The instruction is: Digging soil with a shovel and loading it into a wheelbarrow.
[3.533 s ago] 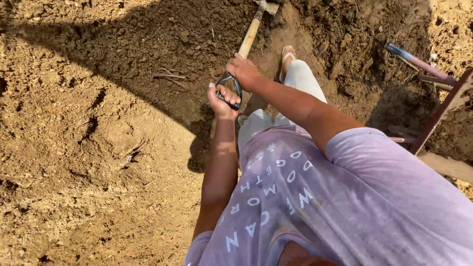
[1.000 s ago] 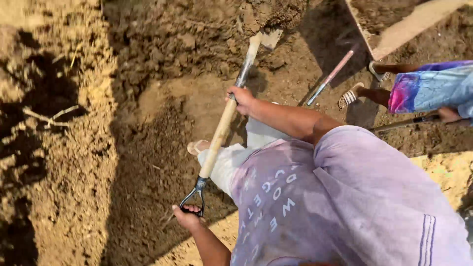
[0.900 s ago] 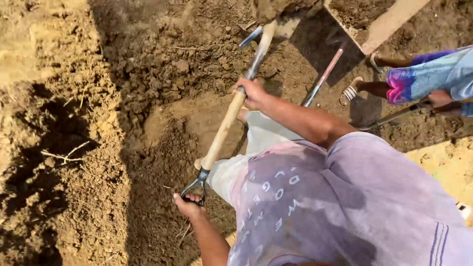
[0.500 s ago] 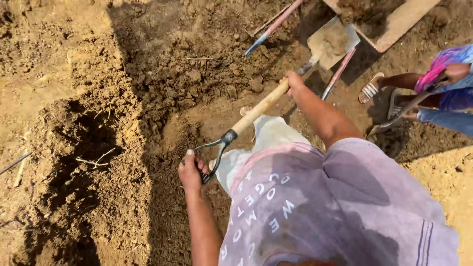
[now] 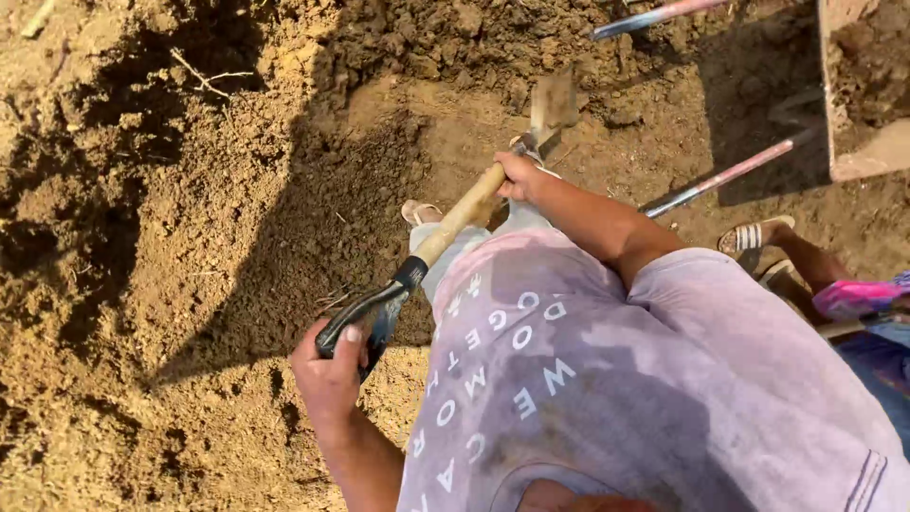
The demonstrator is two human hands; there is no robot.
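All around you lies the dug-up brown earth (image 5: 171,284), cloddy and half in shadow, darker and looser toward twelve o'clock. Over the lower right spreads your pale lilac T-shirt with white lettering (image 5: 607,379). At two o'clock stands a rust-brown flat-sided trough with soil in it (image 5: 867,85), cut off by the frame edge. At three o'clock another person's foot in a striped sandal (image 5: 754,237) stands on the ground, with a bit of bright pink and blue cloth (image 5: 858,299) just beyond it. Two long pink-and-blue metal tool handles (image 5: 725,175) lie near there, one at one o'clock, one toward three.

In the middle you hold a spade with a pale wooden shaft, a black D-shaped grip and a flat steel blade (image 5: 455,220). It runs slantwise from eight o'clock up to one o'clock, the blade raised over the soil and blurred, its face dusted with earth. Your right hand (image 5: 517,175) is clenched round the shaft just below the blade socket. Your left hand (image 5: 330,377) is closed round the black grip at the lower end, thumb over the bar. Your hands are well apart along the tool. Below the shaft, your light sandal (image 5: 419,210) shows on the earth
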